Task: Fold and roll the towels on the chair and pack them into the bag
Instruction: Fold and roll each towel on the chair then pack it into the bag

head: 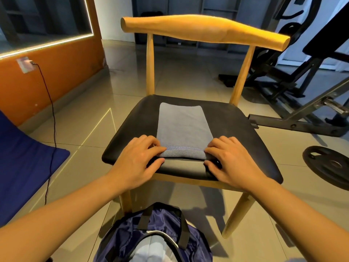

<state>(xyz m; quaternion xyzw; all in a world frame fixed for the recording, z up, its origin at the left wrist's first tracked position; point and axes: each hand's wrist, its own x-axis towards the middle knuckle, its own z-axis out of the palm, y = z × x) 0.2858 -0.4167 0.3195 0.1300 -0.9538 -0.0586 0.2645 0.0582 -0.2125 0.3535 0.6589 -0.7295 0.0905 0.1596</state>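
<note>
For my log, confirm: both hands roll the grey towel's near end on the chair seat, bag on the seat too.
The bag is on the floor before the chair, per the head view. Left hand and right hand roll the near end of the towel on the seat.

A towel (182, 127) lies on the chair (236, 125) seat, one hand (136, 161) at its near left corner, the other hand (232, 159) at its right; a bag (151, 237) sits on the floor before the chair
</note>
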